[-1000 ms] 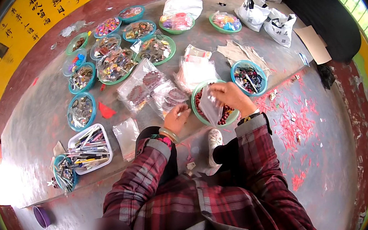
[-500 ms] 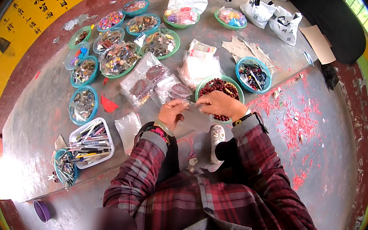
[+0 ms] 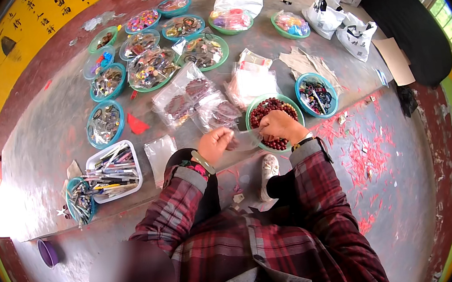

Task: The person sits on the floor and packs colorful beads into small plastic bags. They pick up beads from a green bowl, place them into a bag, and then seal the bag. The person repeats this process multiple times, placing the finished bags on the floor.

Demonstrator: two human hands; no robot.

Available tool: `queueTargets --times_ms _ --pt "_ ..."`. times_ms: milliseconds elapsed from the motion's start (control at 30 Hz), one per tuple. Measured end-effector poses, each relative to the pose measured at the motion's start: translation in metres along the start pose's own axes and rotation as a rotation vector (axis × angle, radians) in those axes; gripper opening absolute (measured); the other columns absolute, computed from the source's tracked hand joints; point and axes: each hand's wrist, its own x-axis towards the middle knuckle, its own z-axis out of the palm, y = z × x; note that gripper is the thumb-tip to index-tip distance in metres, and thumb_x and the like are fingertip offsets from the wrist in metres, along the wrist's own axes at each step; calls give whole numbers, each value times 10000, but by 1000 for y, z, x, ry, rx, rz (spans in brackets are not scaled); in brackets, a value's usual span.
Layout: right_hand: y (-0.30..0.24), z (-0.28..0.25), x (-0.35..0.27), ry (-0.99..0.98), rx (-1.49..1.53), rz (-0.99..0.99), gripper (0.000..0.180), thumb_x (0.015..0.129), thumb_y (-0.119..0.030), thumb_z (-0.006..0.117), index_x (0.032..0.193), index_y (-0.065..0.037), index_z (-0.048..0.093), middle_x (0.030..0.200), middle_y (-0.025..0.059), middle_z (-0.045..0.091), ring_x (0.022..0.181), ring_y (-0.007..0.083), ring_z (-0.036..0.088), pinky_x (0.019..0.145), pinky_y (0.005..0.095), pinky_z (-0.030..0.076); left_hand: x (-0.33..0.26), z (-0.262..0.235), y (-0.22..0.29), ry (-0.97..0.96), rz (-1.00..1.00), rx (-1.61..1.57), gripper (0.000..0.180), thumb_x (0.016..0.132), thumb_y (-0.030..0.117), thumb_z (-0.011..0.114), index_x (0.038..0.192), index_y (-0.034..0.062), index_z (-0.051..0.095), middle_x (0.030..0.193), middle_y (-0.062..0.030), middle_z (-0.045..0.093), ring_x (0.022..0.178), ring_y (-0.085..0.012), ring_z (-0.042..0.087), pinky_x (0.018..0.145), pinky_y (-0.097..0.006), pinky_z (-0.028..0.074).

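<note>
A small clear plastic bag (image 3: pixel 247 139) is stretched between my two hands at the near edge of the grey table. My left hand (image 3: pixel 215 144) is closed, pinching its left side. My right hand (image 3: pixel 283 126) pinches the other side, above a light green bowl (image 3: pixel 248 122) of dark red and tan bead strings (image 3: pixel 273 104). Beyond my left hand lie clear bags with dark red bead bracelets (image 3: pixel 197 90) inside. A flat stack of empty clear bags (image 3: pixel 160 153) lies left of my left hand, and more pale bags (image 3: pixel 253 86) are piled behind the bowl.
A blue bowl (image 3: pixel 336 106) of dark cords and small items stands right of the beads. A white tray (image 3: pixel 140 171) of pens is at the left. Bowls of bagged trinkets (image 3: pixel 152 66) fill the far left. Red scraps (image 3: pixel 365 152) litter the floor at the right.
My left hand has turned, its knuckles now more upward. The clear bag stays between both hands. The whole view has shifted slightly, so the table appears a little further right.
</note>
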Motion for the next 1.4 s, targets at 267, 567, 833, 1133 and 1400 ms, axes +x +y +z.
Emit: queueTargets --times_ms 267,567,833,1133,1400 --pt "40 48 62 341 -461 -129 131 722 -155 545 776 -72 630 753 154 617 734 334 585 678 434 449 -28 -3 -12 -458 100 771 203 875 240 497 852 47 557 720 -125 609 655 -303 594 590 -387 451" --pt "49 87 127 295 -728 15 217 775 -143 517 958 -77 614 965 125 603 1087 315 487 935 435 358 -24 -8 -8 -439 149 851 187 861 261 508 856 84 565 708 -151 582 664 -361 566 570 -435 432" --pt "71 106 157 170 -749 91 271 791 -142 470 1005 -106 633 971 115 644 1181 288 441 990 447 299 -19 -12 -14 -453 142 872 179 870 254 496 903 90 558 708 -160 576 663 -361 566 575 -437 436" --pt "130 110 197 434 -179 44 299 722 -288 649 876 -34 606 920 158 630 871 276 617 740 330 496 -14 -11 -7 -428 138 777 184 872 251 492 889 77 550 724 -171 579 686 -362 565 592 -442 434" --pt "126 44 167 406 -576 -184 382 581 -264 759 829 -31 585 938 140 601 867 290 594 757 339 496 -9 -7 -16 -441 102 780 214 861 255 505 879 54 574 746 -188 589 709 -377 569 613 -442 444"
